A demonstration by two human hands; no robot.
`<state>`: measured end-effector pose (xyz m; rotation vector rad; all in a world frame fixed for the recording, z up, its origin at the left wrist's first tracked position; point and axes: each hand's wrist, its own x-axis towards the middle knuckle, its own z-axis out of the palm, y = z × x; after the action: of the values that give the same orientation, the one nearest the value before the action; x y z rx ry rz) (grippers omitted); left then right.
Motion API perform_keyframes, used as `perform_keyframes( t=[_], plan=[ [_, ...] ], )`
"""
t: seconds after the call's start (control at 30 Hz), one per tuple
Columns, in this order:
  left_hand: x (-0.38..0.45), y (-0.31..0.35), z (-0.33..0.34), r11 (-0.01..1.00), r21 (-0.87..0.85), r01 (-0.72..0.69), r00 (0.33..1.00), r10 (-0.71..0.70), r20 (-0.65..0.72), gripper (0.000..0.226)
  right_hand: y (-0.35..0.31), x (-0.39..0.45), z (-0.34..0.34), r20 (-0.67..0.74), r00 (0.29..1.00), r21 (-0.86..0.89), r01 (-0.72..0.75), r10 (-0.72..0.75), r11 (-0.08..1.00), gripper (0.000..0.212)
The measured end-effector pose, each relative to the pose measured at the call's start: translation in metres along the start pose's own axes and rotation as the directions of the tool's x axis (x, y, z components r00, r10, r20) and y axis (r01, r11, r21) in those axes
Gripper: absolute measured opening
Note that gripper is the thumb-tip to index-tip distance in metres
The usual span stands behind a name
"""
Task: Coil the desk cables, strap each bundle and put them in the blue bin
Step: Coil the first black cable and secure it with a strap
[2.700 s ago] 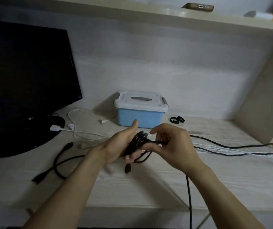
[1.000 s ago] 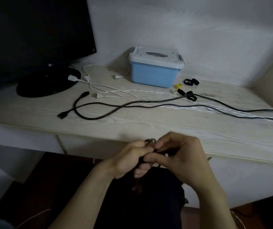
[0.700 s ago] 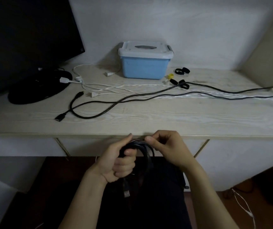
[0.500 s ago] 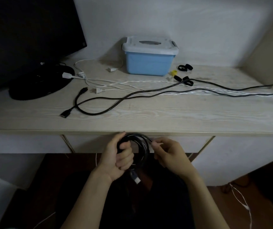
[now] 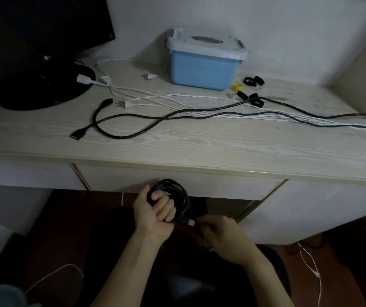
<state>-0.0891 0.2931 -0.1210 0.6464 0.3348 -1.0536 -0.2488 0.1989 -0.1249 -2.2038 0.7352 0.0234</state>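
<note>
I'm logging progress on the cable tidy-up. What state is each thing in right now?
Black coil: wound in loops, no strap on it, held below the desk edge.
Left hand: grips the coil.
Right hand: pinches the coil's plug end.
Blue bin: lid on, at the back of the desk.
Black cable: loose, uncoiled on the desk.
White cables: loose, uncoiled.
Black straps: unused, lying right of the bin.
</note>
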Motion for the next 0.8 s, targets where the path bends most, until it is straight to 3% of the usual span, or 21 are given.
perform_keyframes(
  t=[0.1, 0.17, 0.27, 0.33, 0.4, 0.47, 0.57, 0.67, 0.8],
  plan=[
    [0.003, -0.005, -0.004, 0.991, -0.1, -0.086, 0.996, 0.084, -0.023, 0.049, 0.005, -0.003, 0.01, -0.05, 0.994, -0.086, 0.09, -0.094, 0.992, 0.027],
    [0.004, -0.009, -0.004, 0.987, -0.072, -0.144, 0.989, 0.142, -0.036, 0.044, 0.012, -0.009, 0.01, -0.057, 0.992, -0.122, 0.104, -0.112, 0.987, 0.025],
    [0.003, -0.014, -0.005, 0.967, -0.001, -0.255, 0.966, 0.255, -0.05, 0.042, 0.013, -0.019, 0.011, 0.082, 0.99, -0.133, 0.126, -0.116, 0.983, 0.022],
    [0.003, -0.017, -0.011, 0.932, 0.142, -0.334, 0.939, 0.343, -0.036, 0.04, 0.003, -0.025, 0.014, 0.174, 0.976, -0.14, 0.156, -0.131, 0.978, 0.023],
    [0.0, -0.02, -0.025, 0.818, 0.46, -0.345, 0.925, 0.379, 0.02, 0.038, -0.011, -0.032, 0.019, 0.184, 0.963, -0.125, 0.223, -0.198, 0.967, 0.024],
    [-0.008, -0.022, -0.038, 0.583, 0.766, -0.271, 0.953, 0.274, 0.129, 0.038, -0.023, -0.037, 0.018, 0.088, 0.955, -0.142, 0.293, -0.283, 0.945, 0.023],
    [-0.034, -0.019, -0.043, 0.323, 0.931, -0.172, 0.972, -0.098, 0.214, 0.042, -0.031, -0.043, 0.007, -0.104, 0.949, -0.106, 0.286, -0.296, 0.952, 0.013],
    [-0.055, -0.016, -0.036, 0.333, 0.94, -0.071, 0.881, -0.421, 0.215, 0.051, -0.026, -0.048, 0.001, -0.278, 0.947, 0.005, 0.168, -0.16, 0.986, 0.035],
    [-0.06, -0.013, -0.026, 0.343, 0.939, 0.02, 0.817, -0.547, 0.182, 0.06, -0.014, -0.042, 0.004, -0.348, 0.937, 0.291, 0.141, -0.033, 0.946, 0.045]
  ],
)
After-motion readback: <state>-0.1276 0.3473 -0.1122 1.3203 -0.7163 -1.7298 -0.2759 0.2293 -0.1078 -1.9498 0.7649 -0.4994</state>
